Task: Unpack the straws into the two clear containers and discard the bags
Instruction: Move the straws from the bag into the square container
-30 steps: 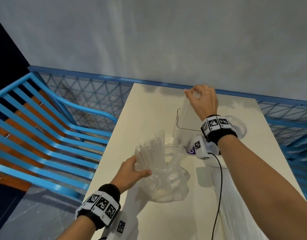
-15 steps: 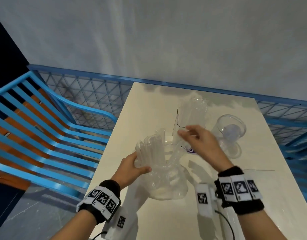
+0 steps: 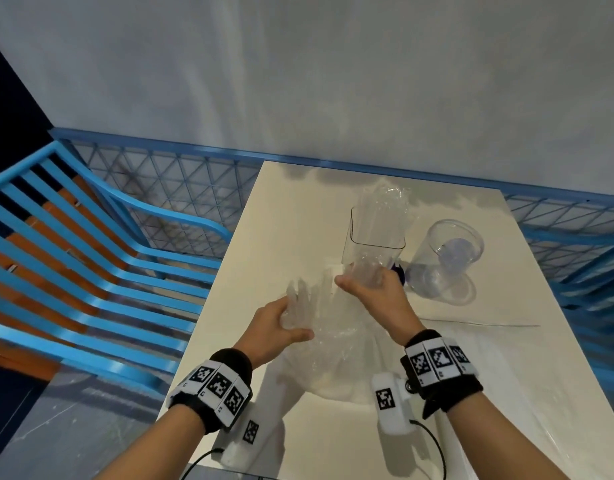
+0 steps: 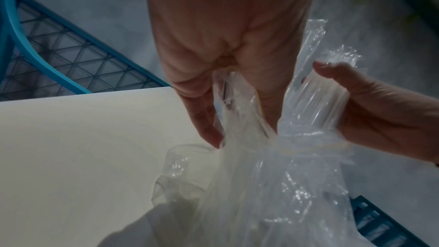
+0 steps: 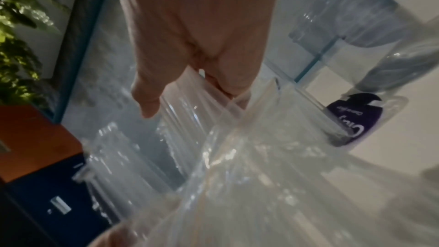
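A crumpled clear bag of clear straws sits at the table's near middle. My left hand grips the bag together with the straws sticking out of its left side; the left wrist view shows its fingers pinching the film. My right hand is curled round a second bundle of straws at the bag's mouth, its thumb lying across them. Just behind stands the square clear container, with straws upright in it. The round clear container stands to its right, holding no straws.
One loose straw lies on the white table to the right of my hands. A blue slatted chair stands at the table's left, and a blue mesh rail runs along the wall behind. A purple label shows at the square container's base.
My right hand has come back from above the square container to the bag and taken hold of another bundle of straws. My left hand kept holding the bag.
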Demonstrator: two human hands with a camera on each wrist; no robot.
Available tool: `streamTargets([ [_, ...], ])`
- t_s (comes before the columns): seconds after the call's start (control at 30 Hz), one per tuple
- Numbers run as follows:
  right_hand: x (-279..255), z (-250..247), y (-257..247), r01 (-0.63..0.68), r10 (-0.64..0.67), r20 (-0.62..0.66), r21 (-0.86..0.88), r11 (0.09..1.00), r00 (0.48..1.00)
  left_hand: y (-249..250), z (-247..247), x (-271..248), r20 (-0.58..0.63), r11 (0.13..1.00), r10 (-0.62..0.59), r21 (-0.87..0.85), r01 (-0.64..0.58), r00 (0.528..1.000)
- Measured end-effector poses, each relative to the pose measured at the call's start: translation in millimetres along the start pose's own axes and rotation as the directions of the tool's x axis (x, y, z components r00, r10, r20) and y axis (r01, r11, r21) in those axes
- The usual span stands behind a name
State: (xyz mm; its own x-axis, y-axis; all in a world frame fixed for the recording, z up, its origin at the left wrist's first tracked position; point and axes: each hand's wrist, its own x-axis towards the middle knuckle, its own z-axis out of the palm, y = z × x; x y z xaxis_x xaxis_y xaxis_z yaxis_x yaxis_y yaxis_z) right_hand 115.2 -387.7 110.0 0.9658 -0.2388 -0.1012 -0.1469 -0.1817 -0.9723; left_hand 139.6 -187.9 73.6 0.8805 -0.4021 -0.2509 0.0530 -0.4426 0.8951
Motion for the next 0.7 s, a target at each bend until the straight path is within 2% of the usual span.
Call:
streamTargets([
  [0.13, 5.3, -11.0, -28.6, 0.077, -0.067, -0.116, 0.09, 0.993, 0.991, 7.5, 1.1, -1.0, 0.009, 0.999, 0.023, 0.023, -0.024, 1.0],
  [0.3, 6.3, -37.2, -92.7, 0.214, -0.161, -0.227, 0.233, 0.949, 0.96, 10.4, -2.4, 0.1, 0.009, 0.999, 0.033, 0.031, -0.033, 0.999],
  [0.47, 25.7, -69.7, -158.9, 0.399, -0.29, -0.376, 0.255, 0.881, 0.88, 6.6, -3.3, -0.7, 0.005, 0.999, 0.029, 0.046, -0.029, 1.0],
  [0.53, 41.0, -75.3, -171.5, 0.475, -0.35, -0.45, 0.201, 0.857, 0.821, 4.2, -2.6, -0.7, 0.002, 0.999, 0.027, 0.041, -0.027, 1.0],
  [0.6, 55.8, -71.5, -168.5, 0.491, -0.398, -0.478, 0.082, 0.868, 0.783, 2.4, -1.9, -0.4, 0.001, 0.999, 0.026, 0.045, -0.026, 1.0],
  [0.67, 65.5, -58.3, -153.6, 0.46, -0.431, -0.464, -0.055, 0.886, 0.774, 0.8, -1.6, 0.4, 0.002, 0.999, 0.023, 0.049, -0.023, 1.0],
  [0.7, 70.4, -50.8, -142.2, 0.449, -0.443, -0.43, -0.093, 0.889, 0.787, 0.1, -1.6, 0.6, 0.001, 0.999, 0.02, 0.05, -0.02, 1.0],
])
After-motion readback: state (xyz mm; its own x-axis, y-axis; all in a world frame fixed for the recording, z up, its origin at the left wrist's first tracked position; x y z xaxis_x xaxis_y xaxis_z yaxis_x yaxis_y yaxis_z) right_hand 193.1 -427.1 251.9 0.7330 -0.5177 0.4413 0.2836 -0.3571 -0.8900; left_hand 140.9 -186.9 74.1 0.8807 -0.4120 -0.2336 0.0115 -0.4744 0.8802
